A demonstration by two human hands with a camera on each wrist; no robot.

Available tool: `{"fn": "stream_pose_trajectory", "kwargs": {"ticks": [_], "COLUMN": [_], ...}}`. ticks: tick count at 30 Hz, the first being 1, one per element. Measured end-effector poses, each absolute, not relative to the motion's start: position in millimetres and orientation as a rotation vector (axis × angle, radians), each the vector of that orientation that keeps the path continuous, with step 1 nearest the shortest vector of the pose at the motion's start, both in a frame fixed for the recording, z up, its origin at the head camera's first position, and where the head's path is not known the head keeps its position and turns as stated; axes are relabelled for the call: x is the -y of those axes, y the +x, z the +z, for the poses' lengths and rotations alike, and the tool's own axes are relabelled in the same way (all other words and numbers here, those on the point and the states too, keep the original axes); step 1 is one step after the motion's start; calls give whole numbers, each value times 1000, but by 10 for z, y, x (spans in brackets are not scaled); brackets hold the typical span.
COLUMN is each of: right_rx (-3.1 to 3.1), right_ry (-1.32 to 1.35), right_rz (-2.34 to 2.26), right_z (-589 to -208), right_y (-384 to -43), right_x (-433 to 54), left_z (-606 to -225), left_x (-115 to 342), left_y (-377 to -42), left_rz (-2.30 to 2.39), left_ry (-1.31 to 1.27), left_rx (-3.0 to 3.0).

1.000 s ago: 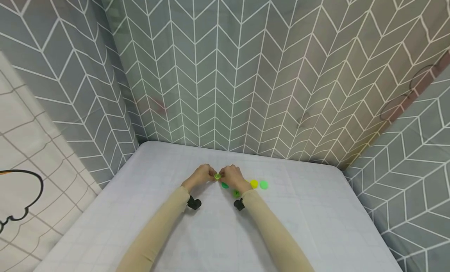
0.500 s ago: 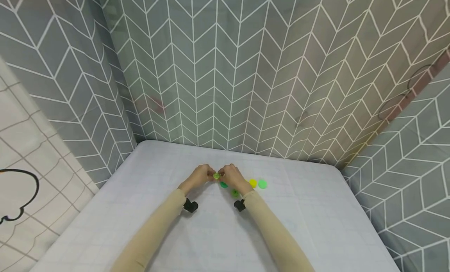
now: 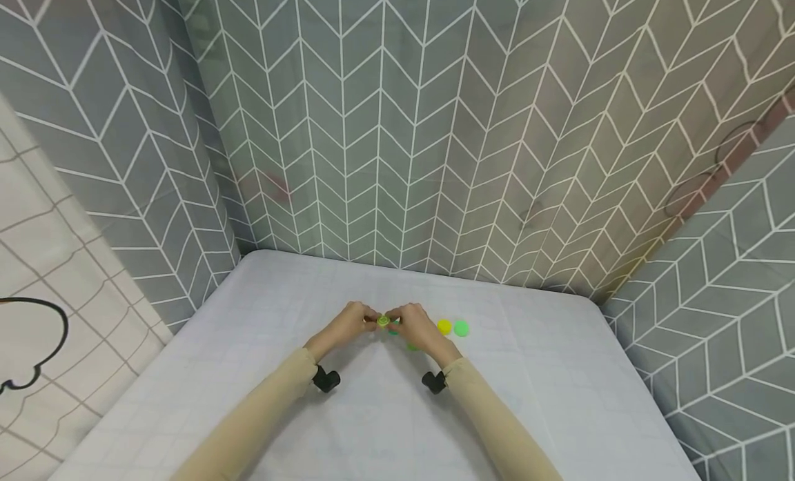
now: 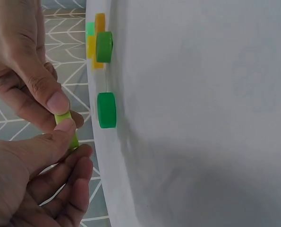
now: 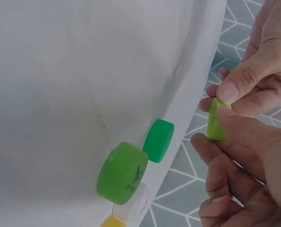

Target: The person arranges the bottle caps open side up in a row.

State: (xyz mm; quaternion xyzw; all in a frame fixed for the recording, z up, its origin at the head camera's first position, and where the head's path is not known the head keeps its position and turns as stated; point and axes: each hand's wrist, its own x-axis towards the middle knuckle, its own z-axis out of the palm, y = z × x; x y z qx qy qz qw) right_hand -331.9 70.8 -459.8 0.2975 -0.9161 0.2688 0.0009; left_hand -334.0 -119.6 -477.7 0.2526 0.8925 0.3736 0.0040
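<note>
A small yellow-green bottle cap (image 4: 74, 142) is pinched between both hands. In the head view, my left hand (image 3: 349, 324) holds it from the left and my right hand (image 3: 416, 325) from the right, thumbs and fingertips meeting at its rim. The right wrist view shows the same yellow-green cap (image 5: 217, 120) standing on edge between the two thumbs. Just nearer the body, a dark green cap (image 5: 158, 140) and a larger ribbed green cap (image 5: 123, 173) sit on the table. The right hand partly covers these two in the head view.
To the right lie a yellow cap (image 3: 444, 326) and a light green cap (image 3: 462, 328). An orange cap (image 4: 99, 21) and a whitish clear one (image 5: 131, 203) also show. The white-covered table (image 3: 540, 384) backs onto a patterned curtain (image 3: 397, 156).
Both hands have come slightly nearer the body with the yellow-green cap, the wrists spreading apart. The right hand now hides more of the green cap. The grip on the cap persists.
</note>
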Motion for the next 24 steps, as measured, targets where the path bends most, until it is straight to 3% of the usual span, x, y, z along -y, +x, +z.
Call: {"fn": "stream_pose_trajectory", "kwargs": {"ticks": [24], "right_rx": [2772], "right_ry": [900], "right_rz": [1202], "right_z": [-4750], "right_y": [-3225], "right_x": [-749], "left_z": [-4860], "left_x": [1303], "left_y": [-3119], "left_rz": [1437], "left_ry": [698], "left_rx": [-2726]}}
